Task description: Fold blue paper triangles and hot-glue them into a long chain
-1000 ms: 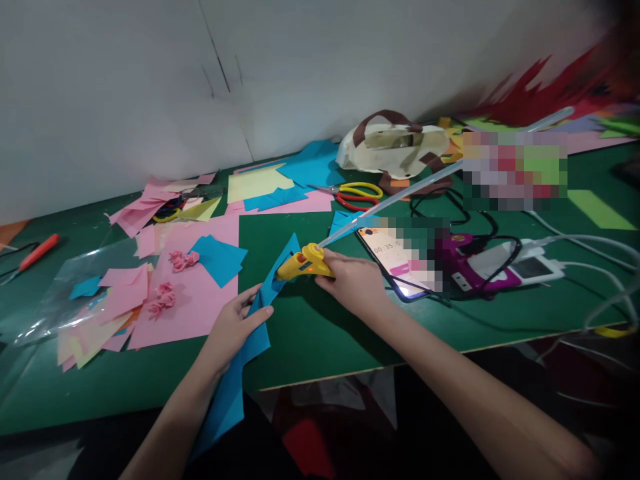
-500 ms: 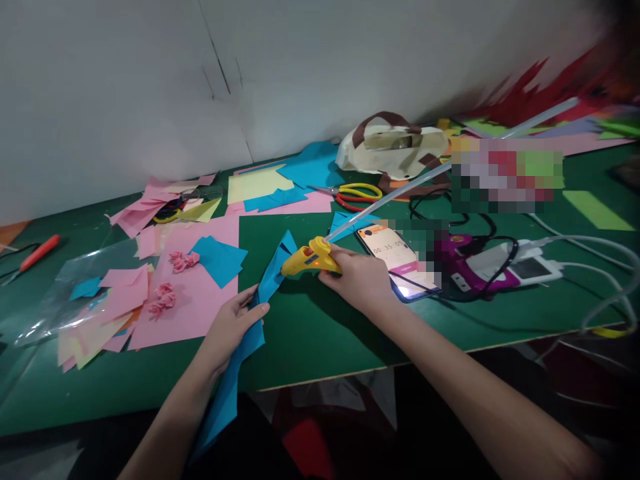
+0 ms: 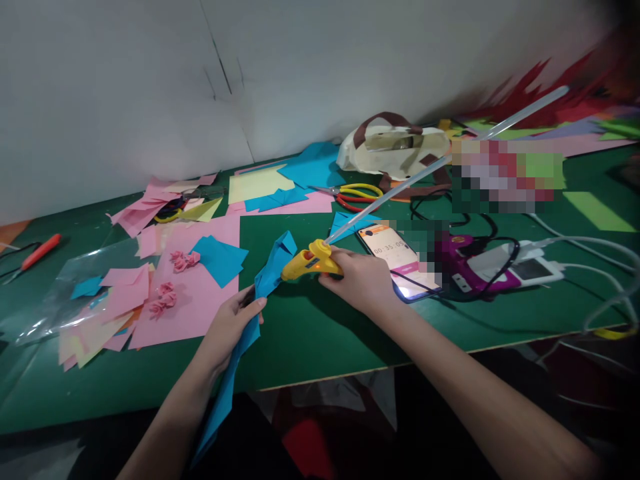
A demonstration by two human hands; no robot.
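My left hand (image 3: 237,327) is closed around a long strip of folded blue paper (image 3: 273,270), which runs from above the table down past its front edge. In my right hand (image 3: 360,277) is a yellow hot glue gun (image 3: 311,261), with a small orange light showing on its side. A long clear glue stick (image 3: 400,180) juts out of its back toward the upper right. The gun's nozzle points left, close beside the upper end of the blue paper; whether it touches cannot be seen. The trigger fingers are partly hidden.
On the green table (image 3: 320,333), pink paper roses (image 3: 165,300) lie on a pink sheet (image 3: 200,320) at left. A lit phone (image 3: 400,257) sits right of the gun, near a purple power strip (image 3: 470,270) with cables. Scissors (image 3: 357,195) and a cream bag (image 3: 395,150) are behind.
The upper end of the blue paper has turned in my left hand and now shows a wider folded face. The glue gun has barely moved; its glue stick has shifted slightly left.
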